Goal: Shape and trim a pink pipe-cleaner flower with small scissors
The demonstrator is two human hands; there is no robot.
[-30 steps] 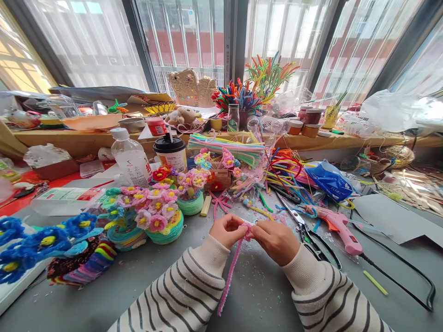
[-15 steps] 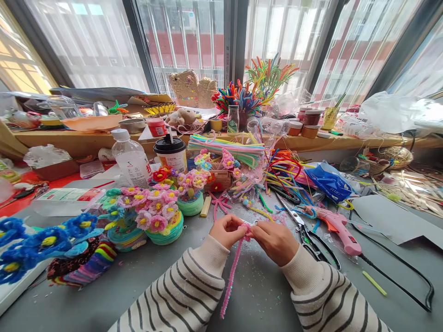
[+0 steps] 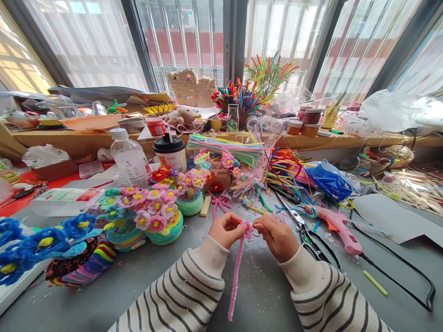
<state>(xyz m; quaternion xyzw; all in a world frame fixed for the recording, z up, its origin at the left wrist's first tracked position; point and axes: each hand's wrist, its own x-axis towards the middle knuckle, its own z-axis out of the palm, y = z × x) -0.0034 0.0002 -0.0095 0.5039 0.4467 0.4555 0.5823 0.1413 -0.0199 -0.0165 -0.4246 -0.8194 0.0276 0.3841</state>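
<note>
Between thumb and fingertips, my left hand (image 3: 226, 230) pinches a small looped pink fuzzy piece (image 3: 247, 229). From it a long pink pipe cleaner tail (image 3: 235, 281) hangs down over the grey table (image 3: 194, 281). My right hand (image 3: 278, 237) is closed just to the right of the loops, with a thin pale curved strand (image 3: 256, 234) below its fingertips; what the fingers grip is too small to make out. Pots of pink fuzzy flowers (image 3: 157, 221) stand to the left of my hands.
Black-handled scissors (image 3: 308, 235) and a pink glue gun (image 3: 341, 228) with its cable lie to the right. Blue flowers (image 3: 46, 242) stand at far left. Behind are a plastic bottle (image 3: 129, 159), a lidded cup (image 3: 169, 152) and pipe cleaner bundles (image 3: 226, 146).
My right hand has drawn slightly away from my left hand, and more of the pink loops shows. The hanging tail has swung to the right.
</note>
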